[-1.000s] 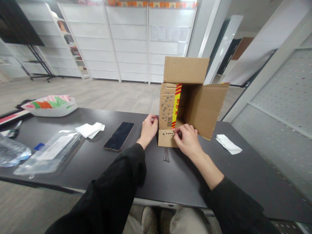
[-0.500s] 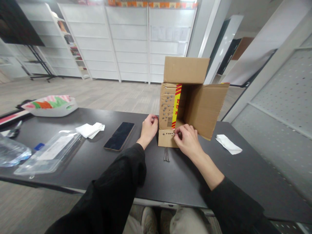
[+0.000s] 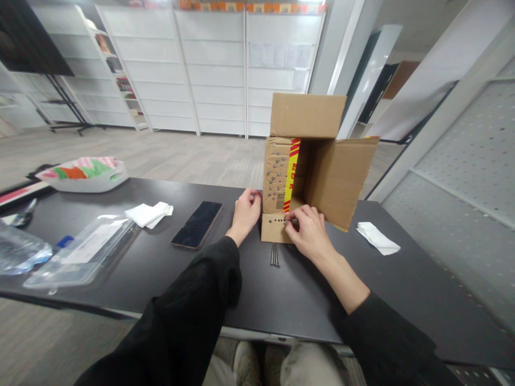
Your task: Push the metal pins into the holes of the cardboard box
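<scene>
At the far left, a crumpled clear plastic wrapper (image 3: 20, 249) runs out of view. Behind it, near the table's back edge, sits a shallow white plastic basket (image 3: 86, 185) with a multicoloured cloth (image 3: 82, 168) in it. A flat, clear plastic case (image 3: 120, 238) reaches close to the front edge, and a folded white paper tissue (image 3: 148, 215) lies just beyond its far right corner. Next comes a black rectangular smartphone (image 3: 197, 225), lying at a slant, with dark tabletop open between it and the front edge.

The left hand (image 3: 245, 213) is at the left side of an open brown cardboard box (image 3: 308, 115), fingers curled; whether they grip anything cannot be told. The box stands toward the back of the dark grey table (image 3: 406, 292), its top flap upright and its right flap swung outward. Grey round nail heads (image 3: 276, 174) dot its left panel, beside a yellow-and-red tape strip (image 3: 292, 174). Several thin metal nails (image 3: 274, 256) lie bunched just in front of the lower flap, with open tabletop from them to the front edge.

The right hand (image 3: 309, 228) is at that flap, fingertips drawn together beside a row of small dark holes (image 3: 279, 220); what they pinch, if anything, is hidden. Farther right, tabletop separates the hand from a second white tissue (image 3: 378, 238), short of the right edge.
</scene>
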The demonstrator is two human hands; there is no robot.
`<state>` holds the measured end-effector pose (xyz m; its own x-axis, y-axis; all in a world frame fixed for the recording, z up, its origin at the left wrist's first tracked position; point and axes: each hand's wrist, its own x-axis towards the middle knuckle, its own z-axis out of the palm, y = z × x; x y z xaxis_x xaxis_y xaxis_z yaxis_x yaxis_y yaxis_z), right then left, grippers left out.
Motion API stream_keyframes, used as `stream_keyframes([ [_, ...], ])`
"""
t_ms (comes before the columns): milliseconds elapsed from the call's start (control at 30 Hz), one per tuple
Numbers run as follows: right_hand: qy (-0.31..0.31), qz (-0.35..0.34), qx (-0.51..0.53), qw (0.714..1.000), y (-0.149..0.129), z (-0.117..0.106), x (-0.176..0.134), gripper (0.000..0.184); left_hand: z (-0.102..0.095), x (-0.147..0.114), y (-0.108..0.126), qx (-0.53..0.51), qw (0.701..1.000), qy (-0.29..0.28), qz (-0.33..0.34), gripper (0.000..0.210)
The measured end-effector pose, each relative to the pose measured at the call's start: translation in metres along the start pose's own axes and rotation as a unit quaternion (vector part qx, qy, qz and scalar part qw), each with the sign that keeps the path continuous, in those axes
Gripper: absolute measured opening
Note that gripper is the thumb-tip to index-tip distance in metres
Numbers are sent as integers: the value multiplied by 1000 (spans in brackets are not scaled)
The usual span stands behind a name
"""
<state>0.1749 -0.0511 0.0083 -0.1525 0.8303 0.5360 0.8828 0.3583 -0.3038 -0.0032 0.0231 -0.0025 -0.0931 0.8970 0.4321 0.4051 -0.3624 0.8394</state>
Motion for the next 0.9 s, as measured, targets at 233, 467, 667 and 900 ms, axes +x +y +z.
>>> stream_keyframes([
  [233,-6,-8,-30,1000,-1,0,1,9,-1,-1,3,-5,1000,1,-4,15],
  [467,3,-21,-66,998,-4,0,4,8,0,0,0,-6,1000,-2,-4,16],
  [667,4,-17,-103,995,-9,0,6,6,1,0,-1,-6,1000,-2,1,15],
  [900,0,-10,-130,991,-11,1,7,8,2,0,-6,3,1000,2,6,17],
])
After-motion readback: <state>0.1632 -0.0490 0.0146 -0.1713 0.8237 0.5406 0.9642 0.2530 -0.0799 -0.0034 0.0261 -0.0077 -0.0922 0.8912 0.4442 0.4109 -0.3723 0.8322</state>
